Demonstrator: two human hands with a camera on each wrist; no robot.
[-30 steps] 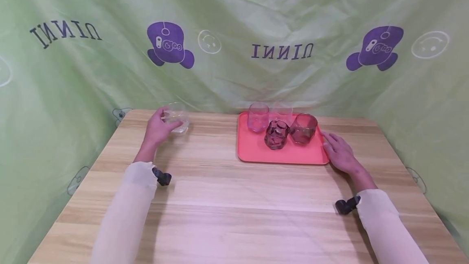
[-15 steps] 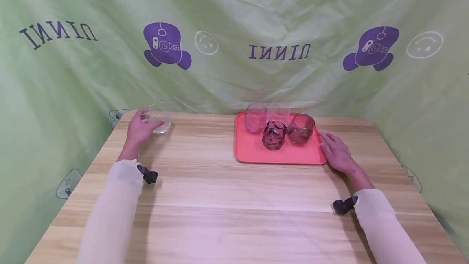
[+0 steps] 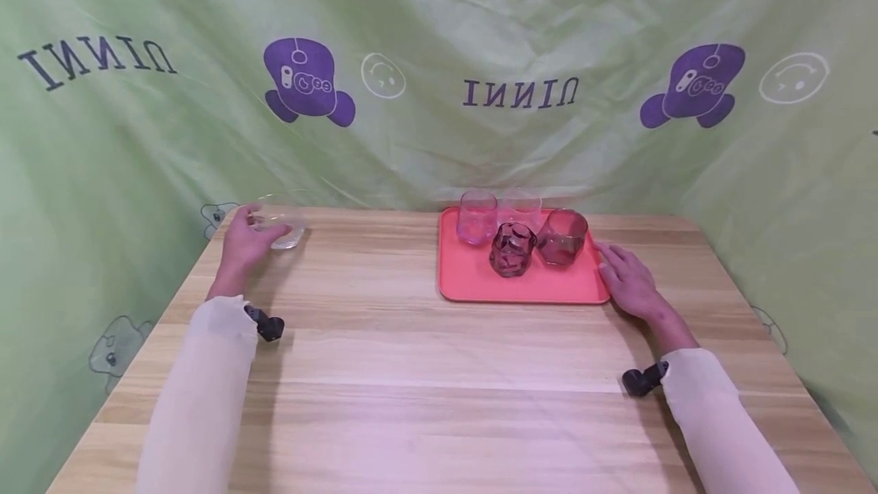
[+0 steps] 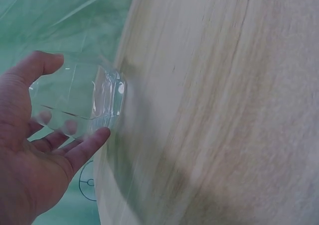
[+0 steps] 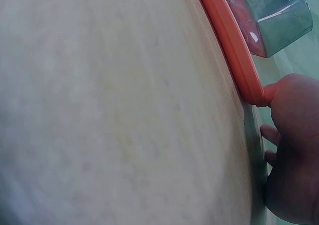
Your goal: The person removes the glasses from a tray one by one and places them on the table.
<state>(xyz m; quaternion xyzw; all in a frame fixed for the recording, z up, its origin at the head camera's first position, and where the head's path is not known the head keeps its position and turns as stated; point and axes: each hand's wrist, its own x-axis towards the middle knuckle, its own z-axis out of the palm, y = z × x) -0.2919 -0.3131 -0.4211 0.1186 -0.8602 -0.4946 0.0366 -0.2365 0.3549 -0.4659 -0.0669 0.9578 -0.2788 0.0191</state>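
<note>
A clear drinking glass [image 3: 288, 229] stands at the far left of the table, and my left hand [image 3: 243, 246] grips it. In the left wrist view, thumb and fingers curl around the glass [image 4: 107, 93], its thick base close to the wood. My right hand [image 3: 631, 280] rests at the right edge of a red tray [image 3: 459, 284]; in the right wrist view the thumb touches the corner of the tray [image 5: 234, 41]. On the tray stand a pale pink glass [image 3: 477, 221], a clear glass [image 3: 524, 204], a dark faceted purple glass [image 3: 513, 254] and a brownish angular glass [image 3: 565, 233].
The wooden table [image 3: 439, 402] reaches back to a green printed curtain [image 3: 425, 14], which also hangs along both sides. The tray sits near the back edge, its glasses crowded toward the rear and right.
My left hand has shifted left with the clear glass, toward the table's far left corner. My right hand stays at the tray, and the head view has turned slightly.
</note>
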